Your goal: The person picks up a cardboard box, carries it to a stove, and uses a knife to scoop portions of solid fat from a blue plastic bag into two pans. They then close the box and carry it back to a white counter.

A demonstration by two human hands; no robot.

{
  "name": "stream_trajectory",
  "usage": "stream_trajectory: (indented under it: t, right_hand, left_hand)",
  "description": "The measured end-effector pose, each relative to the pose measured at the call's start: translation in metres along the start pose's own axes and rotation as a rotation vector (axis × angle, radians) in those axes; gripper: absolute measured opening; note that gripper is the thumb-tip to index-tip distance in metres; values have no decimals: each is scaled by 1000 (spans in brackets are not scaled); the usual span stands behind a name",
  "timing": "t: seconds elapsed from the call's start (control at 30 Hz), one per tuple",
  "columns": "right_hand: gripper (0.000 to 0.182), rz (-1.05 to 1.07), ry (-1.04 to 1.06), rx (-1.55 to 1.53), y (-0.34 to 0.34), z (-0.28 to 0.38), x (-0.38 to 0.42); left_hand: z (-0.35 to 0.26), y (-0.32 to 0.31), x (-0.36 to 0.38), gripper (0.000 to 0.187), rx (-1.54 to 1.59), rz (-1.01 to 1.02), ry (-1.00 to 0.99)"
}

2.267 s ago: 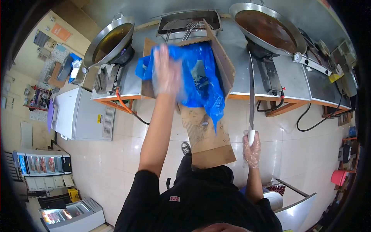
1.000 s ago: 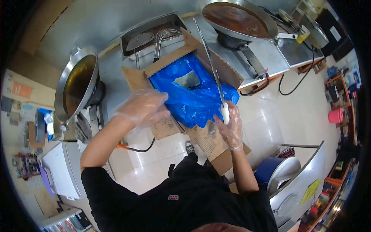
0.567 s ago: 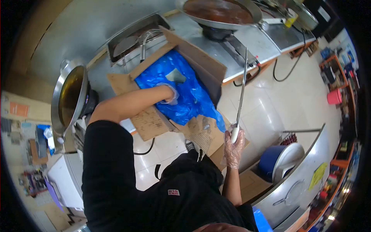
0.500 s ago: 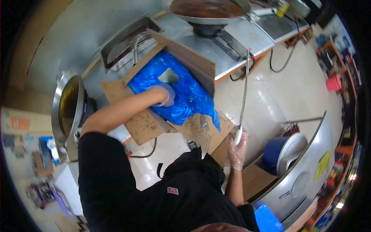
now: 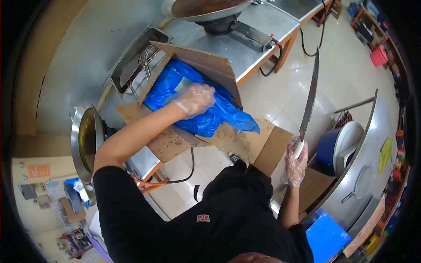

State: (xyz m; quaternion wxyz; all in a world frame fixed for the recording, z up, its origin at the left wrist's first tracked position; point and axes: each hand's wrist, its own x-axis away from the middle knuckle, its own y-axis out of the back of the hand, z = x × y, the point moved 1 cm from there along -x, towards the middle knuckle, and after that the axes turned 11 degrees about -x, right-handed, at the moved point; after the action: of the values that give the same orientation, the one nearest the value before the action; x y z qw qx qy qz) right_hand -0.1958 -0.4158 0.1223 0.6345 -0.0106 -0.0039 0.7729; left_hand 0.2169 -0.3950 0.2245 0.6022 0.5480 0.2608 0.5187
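Note:
My left hand point(image 5: 198, 99), in a clear plastic glove, is closed on the crumpled blue plastic bag point(image 5: 204, 125) lining an open cardboard box point(image 5: 210, 61). Just behind its knuckles, a pale flat-sided piece point(image 5: 183, 85) shows inside the bag; the rest of the contents is hidden. On the right, my right hand point(image 5: 296, 162), gloved too, grips the white handle of a long knife point(image 5: 310, 94). The blade points up and away from me, over the floor and apart from the box.
A wok of oil point(image 5: 87, 138) stands left of the box. Another wok point(image 5: 206, 9) sits on a burner at the back. Behind the box lies a metal tray point(image 5: 117, 70) with strainers. At right are a blue pot point(image 5: 326, 147), a large steel surface point(image 5: 351, 186) and a blue board point(image 5: 328, 232).
My left hand has come up out of the bag's opening, and the bag's loose edge has shifted right. The knife has swung to the right with my right hand. The whole view has shifted.

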Motion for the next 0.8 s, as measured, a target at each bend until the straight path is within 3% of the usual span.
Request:
stream_trajectory:
  t: [0.07, 0.1, 0.17, 0.27, 0.4, 0.47, 0.5, 0.53, 0.63, 0.7, 0.77, 0.8]
  right_hand:
    - [30, -27, -47, -45, 0, 4, 5]
    - [31, -32, -88, -59, 1, 5, 5]
    - [31, -43, -131, -103, -2, 12, 0]
    - [29, -112, -198, -121, -4, 24, 3]
    - [24, -159, -190, -49, 8, 26, 14]
    - [24, -170, -139, -7, 26, 10, 17]
    - [25, -156, -69, 121, 33, 9, 17]
    - [25, -184, -127, 120, 40, 6, 17]
    - [26, -260, -255, 35, 47, 0, 18]
    - [27, -270, -328, -22, 40, 13, 14]
    - [28, -278, -337, -57, 35, 18, 13]
    - [27, -282, -303, -71, 33, 16, 12]
  left_hand:
    - [-5, 14, 7, 16, 63, -60, 38]
    - [-13, 10, 0, 28, 76, -200, -61]
    - [-42, -6, -24, 33, -77, -189, -170]
    - [-53, -20, -51, 27, -144, 173, -158]
    - [1, -33, -3, 21, -42, 254, -297]
    - [24, -1, 42, 19, -308, 650, -190]
    - [52, -12, 71, 24, -339, 699, -116]
    - [72, -21, 91, 30, -368, 745, -35]
    - [59, 40, 76, 41, -209, 1092, 169]
    - [39, 0, 55, 47, -22, 1074, 221]
    - [-1, 15, 20, 43, -2, 1012, 123]
    - [-9, 9, 11, 43, 12, 847, 130]
